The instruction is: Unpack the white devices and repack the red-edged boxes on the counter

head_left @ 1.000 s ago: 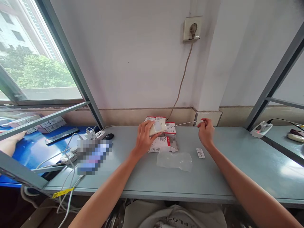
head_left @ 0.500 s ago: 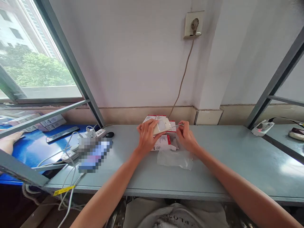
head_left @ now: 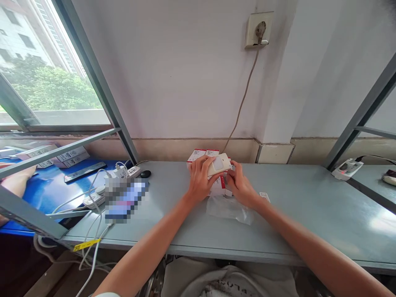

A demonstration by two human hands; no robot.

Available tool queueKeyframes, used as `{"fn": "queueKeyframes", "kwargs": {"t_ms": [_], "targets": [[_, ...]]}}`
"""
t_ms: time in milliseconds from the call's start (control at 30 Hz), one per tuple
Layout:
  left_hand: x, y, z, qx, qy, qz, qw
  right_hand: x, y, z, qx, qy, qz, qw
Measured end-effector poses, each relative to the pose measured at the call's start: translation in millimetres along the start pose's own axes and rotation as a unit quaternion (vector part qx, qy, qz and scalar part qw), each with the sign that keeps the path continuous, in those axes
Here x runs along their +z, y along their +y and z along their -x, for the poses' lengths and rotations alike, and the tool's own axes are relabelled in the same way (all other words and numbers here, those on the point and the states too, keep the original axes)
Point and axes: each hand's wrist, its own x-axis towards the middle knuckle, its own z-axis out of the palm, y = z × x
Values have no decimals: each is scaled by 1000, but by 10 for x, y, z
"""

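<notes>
My left hand [head_left: 200,180] is wrapped round a small cream-white device [head_left: 219,163] with a pale front window, held tilted above red-and-white boxes [head_left: 203,155] at the back of the grey table [head_left: 297,214]. Right beside the device, just below its right end, my right hand [head_left: 240,186] has its fingers curled and pinched together; what they grip is hidden. A crumpled clear plastic bag [head_left: 229,208] lies on the table under my right wrist.
A small white label [head_left: 265,196] lies right of my right hand. Power strips and white cables [head_left: 102,190] sit at the left with a black round object [head_left: 145,173]. A wall socket with a cord [head_left: 258,29] hangs above. Another person's arm [head_left: 15,181] rests on the blue surface far left.
My right hand, which held a thin wire stretched out to the right of the device, has come in to the left and now sits against the device. The wire no longer shows.
</notes>
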Motion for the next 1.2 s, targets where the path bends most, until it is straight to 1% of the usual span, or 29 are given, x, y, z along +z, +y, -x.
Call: {"fn": "queueKeyframes", "kwargs": {"t_ms": [100,167,233,333,400,467,567,633,700,767,833,933,1033,1200], "targets": [[-22,16,-8,-3,-18,15,1000,-98,-27,-35,-3,50,-18,999],[-40,50,-6,18,-39,33,999,-146,-60,-61,4,87,-56,995],[-50,99,10,54,-76,52,994,-164,-97,-74,27,109,-97,989],[-40,177,51,85,-135,60,985,-152,-135,-61,63,107,-126,984],[-34,217,70,81,-143,59,985,-143,-134,-47,77,105,-129,983],[-47,247,67,66,-139,66,986,-152,-111,-41,81,123,-123,981],[-106,294,29,57,-133,111,983,-204,-55,-61,93,181,-106,973],[-145,334,12,99,-158,155,970,-248,-10,-90,110,235,-111,959],[-159,382,25,147,-191,177,954,-287,39,-125,126,288,-123,941],[-142,428,70,187,-229,159,942,-316,92,-157,140,326,-131,926],[-107,466,130,233,-268,119,927,-335,144,-182,152,348,-140,914],[-58,499,199,281,-296,36,912,-354,202,-204,163,364,-156,904],[-44,506,219,291,-307,1,906,-367,231,-212,165,364,-159,903],[-50,545,221,300,-319,19,899,-375,245,-220,161,367,-154,903]]}}
